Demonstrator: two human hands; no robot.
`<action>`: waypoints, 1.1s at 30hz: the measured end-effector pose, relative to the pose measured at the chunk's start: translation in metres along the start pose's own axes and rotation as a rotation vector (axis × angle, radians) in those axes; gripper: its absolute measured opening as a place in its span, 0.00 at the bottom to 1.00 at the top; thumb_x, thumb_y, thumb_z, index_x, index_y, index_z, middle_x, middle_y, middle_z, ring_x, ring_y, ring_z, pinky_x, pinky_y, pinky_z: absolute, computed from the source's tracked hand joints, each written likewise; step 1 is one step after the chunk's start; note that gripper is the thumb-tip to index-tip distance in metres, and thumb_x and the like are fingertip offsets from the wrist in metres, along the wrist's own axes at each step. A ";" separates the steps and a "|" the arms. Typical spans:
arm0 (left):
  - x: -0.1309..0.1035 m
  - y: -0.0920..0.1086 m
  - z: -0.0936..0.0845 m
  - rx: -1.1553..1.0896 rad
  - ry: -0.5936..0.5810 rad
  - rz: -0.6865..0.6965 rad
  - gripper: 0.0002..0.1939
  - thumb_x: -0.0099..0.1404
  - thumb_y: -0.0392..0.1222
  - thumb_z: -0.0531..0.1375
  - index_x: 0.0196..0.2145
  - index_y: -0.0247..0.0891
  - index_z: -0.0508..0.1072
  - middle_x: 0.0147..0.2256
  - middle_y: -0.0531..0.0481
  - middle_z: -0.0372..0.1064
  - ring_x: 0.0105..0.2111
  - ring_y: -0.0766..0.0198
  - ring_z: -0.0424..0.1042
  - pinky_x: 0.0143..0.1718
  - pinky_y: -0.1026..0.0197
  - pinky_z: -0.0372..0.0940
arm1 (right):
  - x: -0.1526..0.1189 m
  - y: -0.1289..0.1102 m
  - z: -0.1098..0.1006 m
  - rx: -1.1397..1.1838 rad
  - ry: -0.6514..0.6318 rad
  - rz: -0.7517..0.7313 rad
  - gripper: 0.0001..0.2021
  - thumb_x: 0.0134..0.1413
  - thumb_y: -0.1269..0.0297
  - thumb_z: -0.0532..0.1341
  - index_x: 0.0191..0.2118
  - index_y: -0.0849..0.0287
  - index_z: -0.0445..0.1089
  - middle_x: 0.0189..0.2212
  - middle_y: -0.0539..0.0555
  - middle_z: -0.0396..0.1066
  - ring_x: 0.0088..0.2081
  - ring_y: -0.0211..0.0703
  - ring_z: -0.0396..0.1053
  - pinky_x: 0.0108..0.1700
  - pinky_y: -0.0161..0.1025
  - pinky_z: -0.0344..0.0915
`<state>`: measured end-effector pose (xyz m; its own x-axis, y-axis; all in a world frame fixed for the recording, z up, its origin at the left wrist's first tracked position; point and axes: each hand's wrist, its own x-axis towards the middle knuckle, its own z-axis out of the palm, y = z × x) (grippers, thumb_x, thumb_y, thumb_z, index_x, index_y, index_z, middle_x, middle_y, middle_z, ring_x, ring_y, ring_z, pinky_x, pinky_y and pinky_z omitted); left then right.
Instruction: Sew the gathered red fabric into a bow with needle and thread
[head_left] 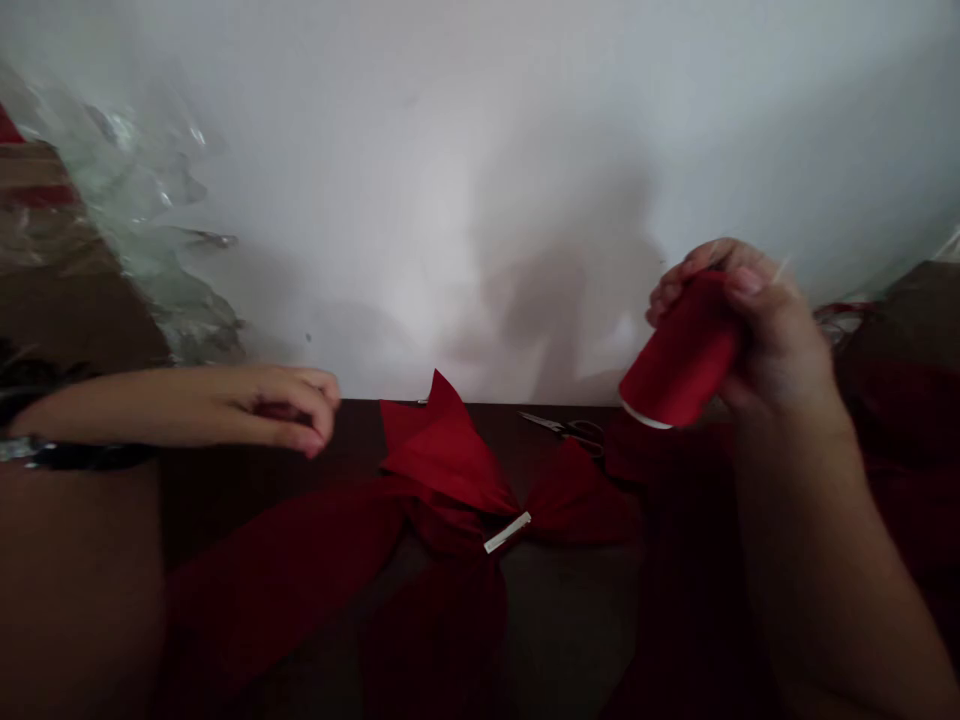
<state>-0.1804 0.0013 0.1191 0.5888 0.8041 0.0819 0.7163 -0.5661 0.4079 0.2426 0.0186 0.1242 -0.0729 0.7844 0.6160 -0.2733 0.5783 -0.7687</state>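
My right hand is raised at the right, its fingers wrapped round a red thread spool with a white lower rim. The spool tilts, its white end pointing down and left. Over the left side of the table hangs my left hand, fingers curled in towards the thumb; whatever they may pinch is too small to see. Between the hands lies a red fabric bow with loops and long tails. A pale clip sits across its gathered middle.
Scissors lie behind the bow near the white wall. Clear crumpled plastic and a cardboard box stand at the left. More dark red fabric is at the right, on the dark table.
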 end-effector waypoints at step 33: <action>0.072 0.118 0.136 -1.563 -0.042 -0.064 0.08 0.68 0.37 0.56 0.31 0.33 0.68 0.38 0.47 0.67 0.34 0.65 0.71 0.41 0.59 0.68 | -0.021 0.044 0.048 0.408 -0.575 0.191 0.17 0.46 0.51 0.66 0.35 0.58 0.66 0.28 0.49 0.61 0.30 0.38 0.62 0.34 0.37 0.62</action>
<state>-0.0022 -0.0329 0.0492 0.6024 0.7981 0.0147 -0.3289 0.2314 0.9156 0.1859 0.0168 0.0863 -0.6166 0.5564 0.5570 -0.5329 0.2258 -0.8155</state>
